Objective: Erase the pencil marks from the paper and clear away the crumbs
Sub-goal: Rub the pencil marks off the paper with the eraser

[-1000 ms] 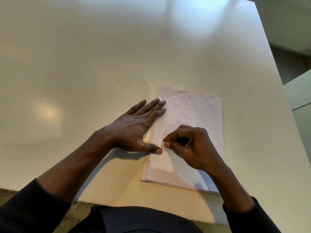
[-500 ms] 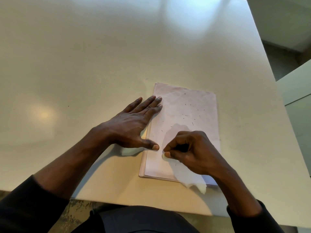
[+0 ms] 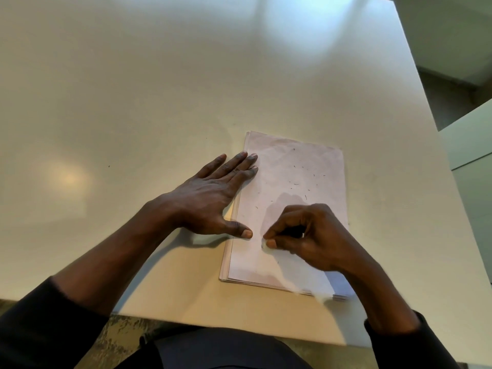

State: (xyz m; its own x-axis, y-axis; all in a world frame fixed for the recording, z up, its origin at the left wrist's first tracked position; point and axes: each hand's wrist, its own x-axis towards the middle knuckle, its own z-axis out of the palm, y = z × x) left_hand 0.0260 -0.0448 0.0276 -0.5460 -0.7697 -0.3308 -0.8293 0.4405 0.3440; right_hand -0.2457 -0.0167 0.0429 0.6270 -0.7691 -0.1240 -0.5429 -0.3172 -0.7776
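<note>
A thin stack of white paper point(image 3: 290, 166) lies on the table near its front edge. Several small dark eraser crumbs point(image 3: 295, 184) are scattered over the upper half of the top sheet. My left hand point(image 3: 213, 198) lies flat with straight fingers, its fingertips and thumb pressing on the paper's left edge. My right hand point(image 3: 306, 235) is curled over the lower middle of the sheet and pinches a small white eraser point(image 3: 264, 244) between thumb and forefinger, its tip against the paper. My right forearm covers the sheet's lower right corner.
The cream table point(image 3: 159, 89) stretches wide to the left and far side. Its right edge point(image 3: 426, 123) drops to a darker floor, with a pale cabinet point(image 3: 471, 145) beyond. The front edge point(image 3: 213, 318) runs just above my lap.
My right hand has slid toward me and slightly left with the eraser. A lifted white flap seen at the sheet's lower right half a second ago now lies flatter. My left hand kept pressing.
</note>
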